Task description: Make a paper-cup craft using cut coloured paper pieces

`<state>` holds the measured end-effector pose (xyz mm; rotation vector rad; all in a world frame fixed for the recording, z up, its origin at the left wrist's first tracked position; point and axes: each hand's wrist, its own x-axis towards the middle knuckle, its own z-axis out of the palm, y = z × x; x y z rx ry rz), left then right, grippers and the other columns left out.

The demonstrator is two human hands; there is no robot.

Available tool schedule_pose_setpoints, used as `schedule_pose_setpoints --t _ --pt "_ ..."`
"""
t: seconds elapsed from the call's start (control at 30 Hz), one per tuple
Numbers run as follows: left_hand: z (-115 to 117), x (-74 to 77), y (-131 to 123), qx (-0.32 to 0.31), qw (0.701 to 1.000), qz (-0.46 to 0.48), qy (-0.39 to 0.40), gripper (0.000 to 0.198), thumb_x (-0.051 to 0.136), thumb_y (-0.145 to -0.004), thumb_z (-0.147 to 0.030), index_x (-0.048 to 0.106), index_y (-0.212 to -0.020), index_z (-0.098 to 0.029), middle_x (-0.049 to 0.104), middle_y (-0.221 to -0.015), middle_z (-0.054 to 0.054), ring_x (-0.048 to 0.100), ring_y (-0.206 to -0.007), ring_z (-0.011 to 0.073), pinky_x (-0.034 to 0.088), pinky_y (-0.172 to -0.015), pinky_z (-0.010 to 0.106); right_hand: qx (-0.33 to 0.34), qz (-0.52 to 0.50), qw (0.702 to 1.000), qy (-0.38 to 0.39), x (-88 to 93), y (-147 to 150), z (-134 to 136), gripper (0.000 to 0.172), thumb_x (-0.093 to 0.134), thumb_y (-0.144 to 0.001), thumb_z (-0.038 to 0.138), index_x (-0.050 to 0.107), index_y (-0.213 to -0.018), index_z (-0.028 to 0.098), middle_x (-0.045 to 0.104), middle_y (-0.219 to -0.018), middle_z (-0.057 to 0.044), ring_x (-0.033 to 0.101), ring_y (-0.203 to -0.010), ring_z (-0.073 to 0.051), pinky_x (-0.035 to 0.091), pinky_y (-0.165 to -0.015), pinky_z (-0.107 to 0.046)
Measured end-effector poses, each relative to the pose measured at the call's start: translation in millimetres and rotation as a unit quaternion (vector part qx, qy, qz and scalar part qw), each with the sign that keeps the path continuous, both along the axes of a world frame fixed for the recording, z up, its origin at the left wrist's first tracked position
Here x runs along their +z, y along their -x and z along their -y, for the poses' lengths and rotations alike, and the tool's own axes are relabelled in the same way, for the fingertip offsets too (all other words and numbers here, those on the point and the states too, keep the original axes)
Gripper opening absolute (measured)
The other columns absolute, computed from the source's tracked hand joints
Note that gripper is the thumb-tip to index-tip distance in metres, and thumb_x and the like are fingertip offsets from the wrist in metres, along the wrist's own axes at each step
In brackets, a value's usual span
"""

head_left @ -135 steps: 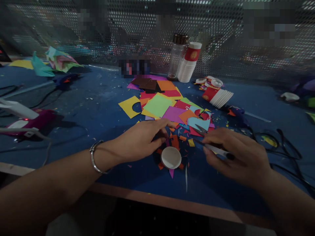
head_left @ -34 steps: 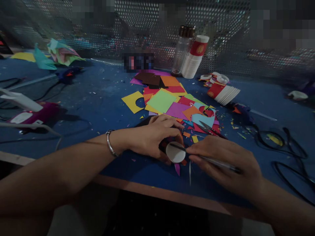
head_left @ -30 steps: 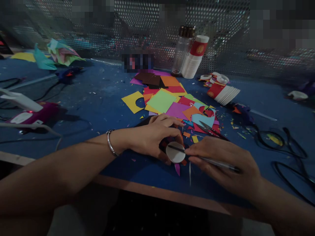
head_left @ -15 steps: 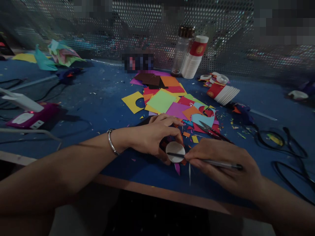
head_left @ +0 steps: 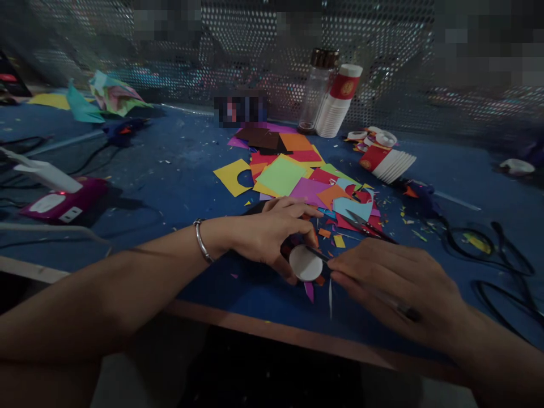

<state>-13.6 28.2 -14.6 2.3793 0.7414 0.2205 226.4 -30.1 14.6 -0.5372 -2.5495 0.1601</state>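
Observation:
Curled round a small paper cup [head_left: 306,264], my left hand [head_left: 272,235] keeps its round white base turned up toward me. The cup's side is mostly hidden by the fingers. My right hand [head_left: 391,283] grips a dark-tipped pen [head_left: 319,255] with a clear barrel, slanting across the upper right rim of that base. Scissors [head_left: 365,224] with dark handles lie just beyond my right hand on paper scraps. A purple scrap [head_left: 309,292] and a thin white strip [head_left: 330,300] lie in front of the cup.
Coloured paper sheets [head_left: 280,174] spread behind my hands. A bottle [head_left: 313,96] and a paper-cup stack [head_left: 334,116] stand at the back; another stack [head_left: 391,163] lies tilted. Glue guns [head_left: 420,195] [head_left: 125,131] with cables flank the sheets. A purple power strip [head_left: 63,201] sits left.
The pen has shifted from lying across the middle of the cup's base to its upper right rim, its back end tipping lower. My left hand keeps its hold on the cup.

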Motion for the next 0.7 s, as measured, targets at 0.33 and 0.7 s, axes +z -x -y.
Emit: schedule_pose_setpoints --t 0.33,0.7 --pt "1 -0.7 2 0.001 1.0 -0.013 0.0 0.053 0.09 -0.062 -0.044 0.071 -0.109 -0.029 0.039 -0.159 0.006 0.019 -0.15 0.0419 0.019 -0.116 0.065 0.0 0.021 1.0 0.016 13.9 5 1 0.015 0.052 -0.098 0.012 0.064 -0.096 0.02 0.073 -0.075 -0.003 0.069 -0.065 -0.015 0.055 -0.058 -0.026" --pt "-1 -3.2 5 -0.017 0.999 0.023 -0.019 0.053 0.089 -0.064 -0.046 0.069 -0.109 -0.025 0.046 -0.153 0.01 0.028 -0.147 0.0377 0.022 -0.118 0.061 -0.059 0.0 0.985 0.16 16.2 20 -13 0.03 0.055 -0.1 0.021 0.063 -0.071 0.02 0.068 -0.062 0.003 0.059 -0.05 -0.009 0.044 -0.046 -0.021"
